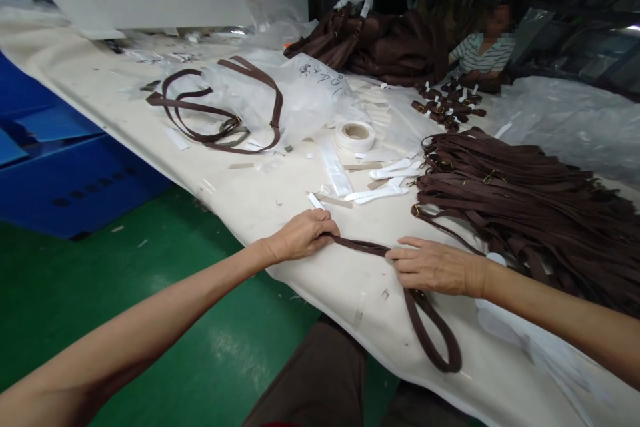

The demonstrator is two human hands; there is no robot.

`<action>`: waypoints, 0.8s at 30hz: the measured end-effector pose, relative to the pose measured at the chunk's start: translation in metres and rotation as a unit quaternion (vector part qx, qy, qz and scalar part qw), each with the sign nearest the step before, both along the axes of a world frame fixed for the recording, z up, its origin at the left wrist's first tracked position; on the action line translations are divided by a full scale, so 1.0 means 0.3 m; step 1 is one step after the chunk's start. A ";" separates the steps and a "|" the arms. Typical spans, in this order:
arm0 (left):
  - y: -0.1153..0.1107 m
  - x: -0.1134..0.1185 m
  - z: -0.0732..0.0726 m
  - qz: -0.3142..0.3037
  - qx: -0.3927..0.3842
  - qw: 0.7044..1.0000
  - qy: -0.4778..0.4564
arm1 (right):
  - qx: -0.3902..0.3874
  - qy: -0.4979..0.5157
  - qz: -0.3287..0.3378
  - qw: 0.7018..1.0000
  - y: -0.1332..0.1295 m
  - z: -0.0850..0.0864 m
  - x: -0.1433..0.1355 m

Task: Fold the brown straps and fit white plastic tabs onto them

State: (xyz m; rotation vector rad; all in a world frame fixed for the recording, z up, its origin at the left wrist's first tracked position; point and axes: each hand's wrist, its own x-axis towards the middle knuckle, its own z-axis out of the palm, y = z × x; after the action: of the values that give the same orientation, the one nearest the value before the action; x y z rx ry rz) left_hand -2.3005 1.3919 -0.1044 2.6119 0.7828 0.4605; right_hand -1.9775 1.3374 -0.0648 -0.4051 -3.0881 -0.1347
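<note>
A brown strap [363, 246], folded into several layers, stretches between my two hands above the table's near edge. My left hand [306, 235] is closed around its left end. My right hand [433, 267] grips the strap farther right, its index finger held a little apart from the others. Below that hand, a loop of the same strap [453, 350] lies on the table, with a small metal fitting partly hidden under the palm. To the right, a big pile of brown straps [505, 187] with brass-coloured buckles lies close to my right forearm.
Behind my hands are white tape pieces [383, 195], a tape roll [356, 137] and loose brown straps [273, 103] on clear plastic. Brown bags [390, 47] are heaped at the back, near a seated person [483, 53]. Blue boxes [75, 167] stand left, below the table [300, 180].
</note>
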 end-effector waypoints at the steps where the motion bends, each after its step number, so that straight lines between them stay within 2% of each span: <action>1: -0.004 0.007 -0.001 0.001 0.001 1.000 0.001 | 0.003 -0.001 -0.008 1.000 -0.002 -0.013 -0.010; 3: -0.012 0.022 -0.005 0.002 0.001 1.000 0.001 | 0.021 -0.001 -0.025 0.999 -0.012 -0.045 -0.036; 6: -0.019 0.044 -0.007 0.007 -0.010 1.000 0.006 | 0.060 0.033 -0.129 0.989 -0.043 -0.094 -0.085; 11: -0.033 0.072 -0.001 0.021 -0.030 0.999 0.026 | 0.075 0.077 -0.283 0.953 -0.109 -0.143 -0.161; 15: -0.048 0.084 -0.003 0.031 -0.049 0.998 0.036 | 0.077 0.089 -0.371 0.921 -0.138 -0.169 -0.199; 19: -0.050 0.084 0.010 0.039 -0.057 0.997 0.041 | 0.061 0.096 -0.406 0.907 -0.138 -0.192 -0.217; 24: -0.085 0.097 0.072 0.050 -0.051 0.991 0.109 | 0.055 0.107 -0.411 0.904 -0.121 -0.207 -0.221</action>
State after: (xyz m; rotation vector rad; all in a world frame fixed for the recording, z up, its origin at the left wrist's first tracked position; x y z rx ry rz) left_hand -2.2713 1.3663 -0.0829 2.5642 0.9849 0.1586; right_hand -2.0439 1.3011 -0.1270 -1.5565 -2.4687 -0.2478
